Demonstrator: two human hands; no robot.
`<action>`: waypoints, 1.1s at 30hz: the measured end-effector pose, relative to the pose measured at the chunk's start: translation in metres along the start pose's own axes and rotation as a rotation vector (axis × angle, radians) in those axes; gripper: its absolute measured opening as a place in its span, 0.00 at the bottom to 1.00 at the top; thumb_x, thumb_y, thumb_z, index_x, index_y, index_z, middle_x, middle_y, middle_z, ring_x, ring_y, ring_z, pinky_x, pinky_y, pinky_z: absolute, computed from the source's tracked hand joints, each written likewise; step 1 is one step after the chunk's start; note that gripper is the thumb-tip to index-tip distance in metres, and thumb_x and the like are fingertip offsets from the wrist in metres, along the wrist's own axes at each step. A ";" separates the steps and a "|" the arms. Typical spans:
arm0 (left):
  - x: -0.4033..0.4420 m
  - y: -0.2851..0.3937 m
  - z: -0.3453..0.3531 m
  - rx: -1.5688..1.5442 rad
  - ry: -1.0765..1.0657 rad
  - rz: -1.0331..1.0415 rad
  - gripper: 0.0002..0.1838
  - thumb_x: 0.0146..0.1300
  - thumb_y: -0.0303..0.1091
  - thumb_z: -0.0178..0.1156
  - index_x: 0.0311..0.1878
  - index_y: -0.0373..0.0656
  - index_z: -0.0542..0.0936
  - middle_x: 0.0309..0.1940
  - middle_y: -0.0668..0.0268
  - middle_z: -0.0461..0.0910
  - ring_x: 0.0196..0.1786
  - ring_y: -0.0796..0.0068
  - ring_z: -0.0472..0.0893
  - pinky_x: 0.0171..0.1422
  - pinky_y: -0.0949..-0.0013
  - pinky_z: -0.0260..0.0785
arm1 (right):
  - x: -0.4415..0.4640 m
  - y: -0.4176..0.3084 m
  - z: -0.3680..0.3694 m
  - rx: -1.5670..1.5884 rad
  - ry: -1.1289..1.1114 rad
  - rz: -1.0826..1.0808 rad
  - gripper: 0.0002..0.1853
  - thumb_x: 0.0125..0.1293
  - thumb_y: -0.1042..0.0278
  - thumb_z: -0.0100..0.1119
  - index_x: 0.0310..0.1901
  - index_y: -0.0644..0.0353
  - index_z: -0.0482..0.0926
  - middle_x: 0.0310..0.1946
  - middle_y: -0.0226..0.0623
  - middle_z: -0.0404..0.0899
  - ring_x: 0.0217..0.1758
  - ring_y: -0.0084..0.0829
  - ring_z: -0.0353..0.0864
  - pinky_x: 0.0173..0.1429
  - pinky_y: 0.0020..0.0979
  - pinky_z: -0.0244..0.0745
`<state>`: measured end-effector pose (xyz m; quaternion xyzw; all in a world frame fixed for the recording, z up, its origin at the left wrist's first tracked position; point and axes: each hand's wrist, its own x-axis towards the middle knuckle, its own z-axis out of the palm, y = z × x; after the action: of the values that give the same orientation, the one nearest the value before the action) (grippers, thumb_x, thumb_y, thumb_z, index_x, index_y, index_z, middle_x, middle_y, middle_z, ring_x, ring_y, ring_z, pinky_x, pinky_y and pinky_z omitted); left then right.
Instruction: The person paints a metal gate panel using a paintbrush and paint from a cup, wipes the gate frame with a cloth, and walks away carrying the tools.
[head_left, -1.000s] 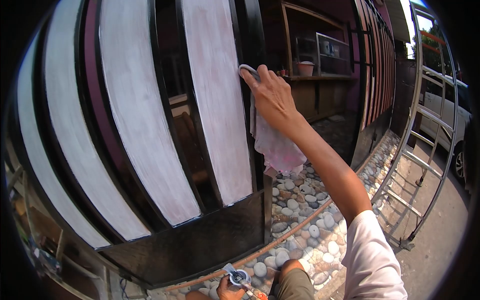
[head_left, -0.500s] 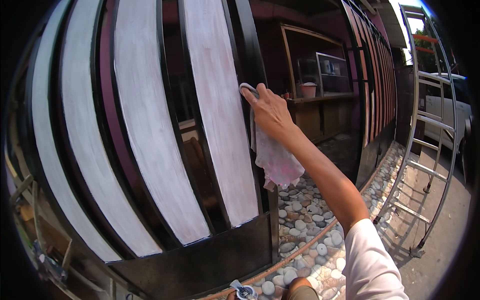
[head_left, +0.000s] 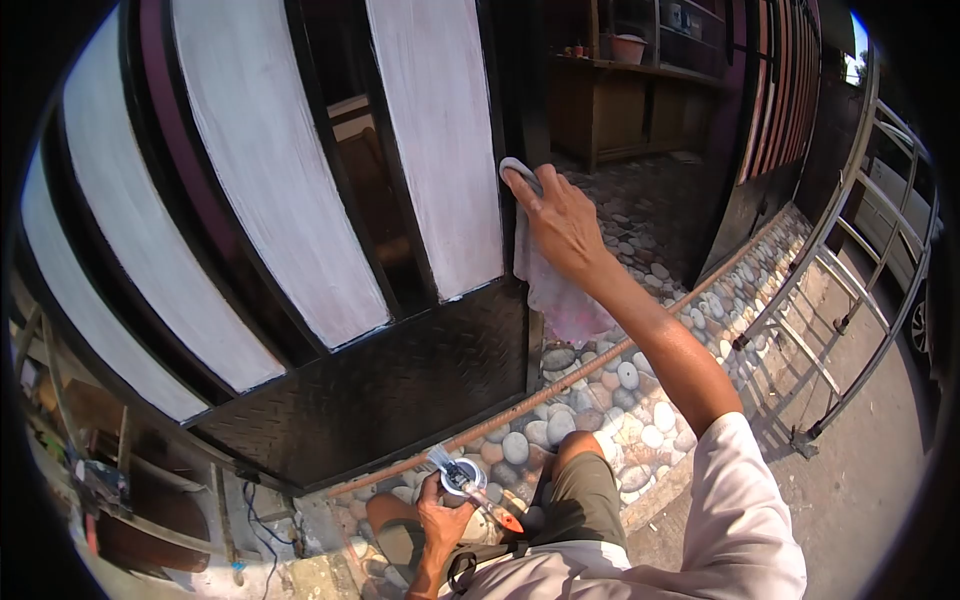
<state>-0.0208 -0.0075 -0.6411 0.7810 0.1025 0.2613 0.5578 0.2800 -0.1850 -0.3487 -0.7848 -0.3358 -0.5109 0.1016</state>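
My right hand is closed on a pale grey-and-pink rag, pressing its folded top against the black upright at the gate's edge. The rest of the cloth hangs down below the fingers. Beside that upright runs a white-painted slat with visible brush streaks. Low in front of my body, my left hand is wrapped round a small paint cup. Across the cup lies a paintbrush with an orange-ended handle, its bristles pale and pointing up toward the gate.
A dark metal panel forms the gate's lower part. Pebble paving and a reddish-brown rail lie below it. An aluminium ladder stands at the right. Wooden pieces and a cable are at lower left.
The view has tilted downward, bringing my left hand, the paint cup and my legs into sight. My right hand with the rag is lower along the black upright, near the slat's bottom end.
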 end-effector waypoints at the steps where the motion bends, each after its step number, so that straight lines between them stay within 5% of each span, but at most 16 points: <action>1: -0.003 -0.002 -0.001 0.004 -0.002 -0.013 0.30 0.43 0.31 0.82 0.51 0.35 0.79 0.43 0.59 0.84 0.45 0.69 0.86 0.52 0.65 0.79 | -0.019 -0.005 0.010 0.033 -0.023 0.060 0.26 0.63 0.76 0.55 0.64 0.51 0.75 0.40 0.39 0.70 0.42 0.38 0.77 0.42 0.40 0.75; 9: -0.010 -0.005 -0.014 0.034 0.033 -0.085 0.30 0.44 0.30 0.82 0.52 0.35 0.79 0.40 0.60 0.86 0.42 0.72 0.86 0.51 0.67 0.78 | -0.165 -0.094 0.084 0.267 0.025 0.371 0.32 0.61 0.77 0.59 0.68 0.43 0.71 0.45 0.45 0.75 0.41 0.48 0.80 0.38 0.46 0.77; 33: -0.003 -0.003 -0.026 -0.066 0.059 -0.255 0.31 0.47 0.25 0.80 0.55 0.34 0.77 0.45 0.64 0.85 0.47 0.76 0.83 0.54 0.71 0.77 | -0.125 -0.162 0.089 0.332 0.103 0.341 0.29 0.61 0.76 0.59 0.65 0.49 0.77 0.44 0.39 0.74 0.40 0.39 0.79 0.40 0.38 0.72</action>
<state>-0.0368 0.0130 -0.6384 0.7347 0.2086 0.2146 0.6088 0.2114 -0.0716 -0.5278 -0.7754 -0.2722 -0.4638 0.3309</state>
